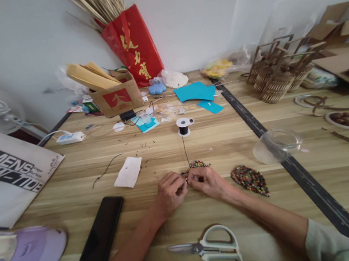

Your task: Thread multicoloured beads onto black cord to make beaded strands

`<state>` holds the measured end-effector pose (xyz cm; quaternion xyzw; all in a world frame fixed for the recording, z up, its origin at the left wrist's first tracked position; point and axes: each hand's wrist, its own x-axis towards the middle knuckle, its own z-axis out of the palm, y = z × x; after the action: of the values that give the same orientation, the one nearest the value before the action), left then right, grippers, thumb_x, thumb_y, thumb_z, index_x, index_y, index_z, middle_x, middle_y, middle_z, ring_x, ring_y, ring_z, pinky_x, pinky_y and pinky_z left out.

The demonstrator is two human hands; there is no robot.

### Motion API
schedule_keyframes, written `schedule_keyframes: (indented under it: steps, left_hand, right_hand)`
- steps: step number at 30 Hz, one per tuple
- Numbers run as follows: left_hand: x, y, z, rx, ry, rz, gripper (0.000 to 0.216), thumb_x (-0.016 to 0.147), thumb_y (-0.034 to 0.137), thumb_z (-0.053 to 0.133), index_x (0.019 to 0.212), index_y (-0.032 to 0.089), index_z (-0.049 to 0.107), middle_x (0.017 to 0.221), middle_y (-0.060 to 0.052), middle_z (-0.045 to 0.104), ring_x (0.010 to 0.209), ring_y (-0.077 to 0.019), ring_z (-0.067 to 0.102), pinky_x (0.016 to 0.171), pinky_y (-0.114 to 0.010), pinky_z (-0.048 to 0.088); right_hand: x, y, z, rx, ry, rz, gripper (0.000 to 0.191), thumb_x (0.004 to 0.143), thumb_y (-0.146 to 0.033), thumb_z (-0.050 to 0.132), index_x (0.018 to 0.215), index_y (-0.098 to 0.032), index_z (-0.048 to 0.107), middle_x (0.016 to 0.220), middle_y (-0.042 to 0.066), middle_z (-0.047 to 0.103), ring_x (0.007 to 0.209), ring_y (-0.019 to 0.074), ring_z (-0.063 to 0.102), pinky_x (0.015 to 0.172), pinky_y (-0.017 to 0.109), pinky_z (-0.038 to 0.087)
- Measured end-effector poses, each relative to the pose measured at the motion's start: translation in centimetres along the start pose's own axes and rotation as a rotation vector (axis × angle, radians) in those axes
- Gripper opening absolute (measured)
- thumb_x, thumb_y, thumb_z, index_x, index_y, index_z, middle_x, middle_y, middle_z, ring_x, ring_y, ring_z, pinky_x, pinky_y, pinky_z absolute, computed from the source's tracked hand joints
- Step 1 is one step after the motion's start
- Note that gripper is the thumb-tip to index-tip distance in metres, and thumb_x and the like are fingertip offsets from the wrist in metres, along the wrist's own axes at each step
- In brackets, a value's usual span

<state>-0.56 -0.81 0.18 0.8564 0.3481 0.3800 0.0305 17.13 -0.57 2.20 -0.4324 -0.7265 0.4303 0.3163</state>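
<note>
Close together at the middle of the table, both my hands are closed in a pinch. My left hand (172, 190) grips the end of a string of small multicoloured beads, partly hidden by the fingers. My right hand (209, 182) pinches thin black cord (185, 149), which runs down from a white spool (184, 127). Part of the bead string (199, 163) lies just beyond my right fingers. A second, coiled bead string (250, 180) rests right of my right wrist. White-handled scissors (212, 250) lie between my forearms, blades pointing left.
A black phone (101, 234) and white paper (128, 173) lie left of my hands. Farther back are a cardboard box (116, 96), a red bag (134, 43) and blue sheets (195, 92). A clear plastic container (276, 145) and woven baskets (277, 72) stand at right.
</note>
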Motion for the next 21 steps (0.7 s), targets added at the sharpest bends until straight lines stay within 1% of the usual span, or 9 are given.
schedule_keyframes:
  steps: [6,11,13,15,17,19,21]
  left_hand:
    - [0.0,-0.2,0.1,-0.027,-0.006,-0.038,0.020,0.082,0.008,0.051,0.066,0.018,0.055,0.069,-0.004,0.062,0.068,-0.0144,0.056,0.066,-0.026,0.047]
    - [0.1,-0.4,0.2,-0.138,0.007,-0.147,0.019,0.082,0.009,0.051,0.065,0.018,0.053,0.064,-0.002,0.058,0.063,-0.0134,0.054,0.061,-0.024,0.045]
    - [0.2,-0.6,0.2,-0.164,0.031,-0.190,0.019,0.082,0.011,0.052,0.065,0.018,0.053,0.063,-0.002,0.058,0.062,-0.0133,0.055,0.061,-0.024,0.045]
    - [0.2,-0.8,0.3,-0.176,0.048,-0.218,0.018,0.082,0.012,0.052,0.065,0.018,0.054,0.063,-0.001,0.059,0.061,-0.0130,0.055,0.060,-0.023,0.045]
    - [0.1,-0.9,0.3,-0.183,0.055,-0.225,0.018,0.081,0.012,0.052,0.064,0.017,0.054,0.063,-0.001,0.059,0.060,-0.0127,0.055,0.060,-0.023,0.045]
    - [0.0,-1.0,0.4,-0.192,0.055,-0.223,0.018,0.081,0.011,0.053,0.064,0.017,0.055,0.063,-0.002,0.060,0.060,-0.0128,0.056,0.060,-0.023,0.045]
    - [0.0,-1.0,0.5,-0.198,0.056,-0.219,0.017,0.081,0.011,0.053,0.064,0.016,0.055,0.063,-0.002,0.060,0.061,-0.0130,0.056,0.060,-0.023,0.045]
  right_hand:
    - [0.0,0.5,0.2,0.023,0.014,-0.027,0.017,0.082,-0.019,0.053,0.065,-0.016,0.058,0.053,-0.005,0.043,0.051,0.0090,0.037,0.050,0.021,0.027]
    - [0.3,1.6,0.5,0.096,0.000,0.004,0.017,0.085,-0.026,0.054,0.072,-0.016,0.061,0.054,-0.004,0.046,0.050,0.0092,0.039,0.049,0.021,0.028]
    - [0.4,1.5,0.4,0.078,0.000,-0.004,0.020,0.087,-0.028,0.053,0.073,-0.016,0.062,0.056,-0.003,0.048,0.051,0.0095,0.041,0.050,0.021,0.030]
    - [0.4,1.2,0.2,0.035,0.038,-0.020,0.024,0.088,-0.031,0.051,0.073,-0.016,0.062,0.060,-0.002,0.052,0.054,0.0101,0.045,0.051,0.021,0.033]
    - [0.3,0.8,-0.1,0.005,0.100,-0.030,0.024,0.088,-0.032,0.051,0.075,-0.015,0.063,0.065,0.000,0.056,0.057,0.0105,0.048,0.052,0.021,0.036]
    - [0.2,0.4,-0.1,0.028,0.140,-0.004,0.020,0.086,-0.031,0.053,0.081,-0.014,0.063,0.065,0.000,0.057,0.054,0.0099,0.050,0.050,0.020,0.036]
    - [0.1,0.3,0.0,0.078,0.132,0.047,0.017,0.084,-0.030,0.054,0.085,-0.014,0.060,0.061,-0.002,0.056,0.048,0.0088,0.048,0.045,0.019,0.034]
